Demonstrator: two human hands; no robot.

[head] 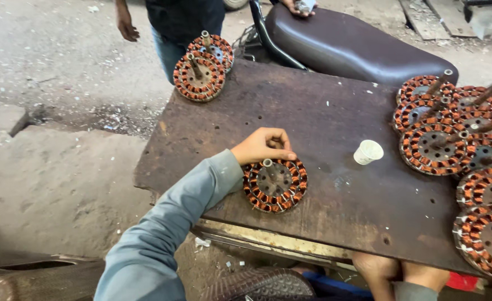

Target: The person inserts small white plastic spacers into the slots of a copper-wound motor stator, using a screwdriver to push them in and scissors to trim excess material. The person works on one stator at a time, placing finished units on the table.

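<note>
A round motor stator (275, 185) with copper windings and a short centre shaft lies flat on a rusty brown board (324, 106), near its front edge. My left hand (261, 146), in a grey-blue sleeve, rests on the stator's far rim with the fingers curled over it. My right hand (393, 273) is at the board's front edge, low right. Its fingers are tucked under the board and hidden.
A white paper cup (368, 151) stands right of the stator. Several stators (441, 145) are piled at the board's right side, and two more (199, 76) sit at its far left corner. Another person (182, 19) stands behind, beside a dark motorcycle seat (346, 44).
</note>
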